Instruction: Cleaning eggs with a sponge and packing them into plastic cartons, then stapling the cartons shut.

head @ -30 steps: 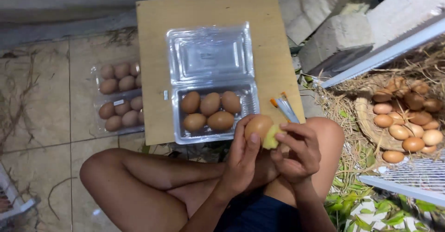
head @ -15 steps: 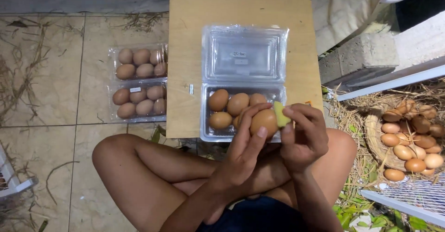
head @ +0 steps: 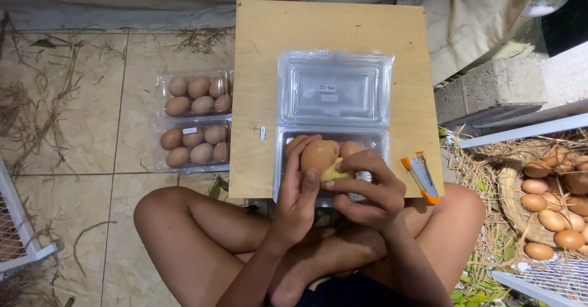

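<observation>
My left hand [head: 298,193] grips a brown egg [head: 317,155] and holds it over the open clear plastic egg tray [head: 334,92] on the wooden board [head: 257,98]. My right hand [head: 367,193] presses a small yellow sponge [head: 335,173] against the egg's lower right side. Other brown eggs [head: 350,148] lie in the tray's lower half, mostly hidden behind my hands. The tray's lid lies flat and empty at the far side.
Two closed clear trays of brown eggs [head: 195,120] rest on the tiled floor to the left. An orange and grey stapler [head: 420,176] lies on the board's right edge. A straw-lined basket of loose eggs [head: 554,203] sits at the right. My crossed legs are below.
The view has shifted, so the board and tray now appear more centred. My hands still hold the egg and sponge over the tray, with the egg turned slightly.
</observation>
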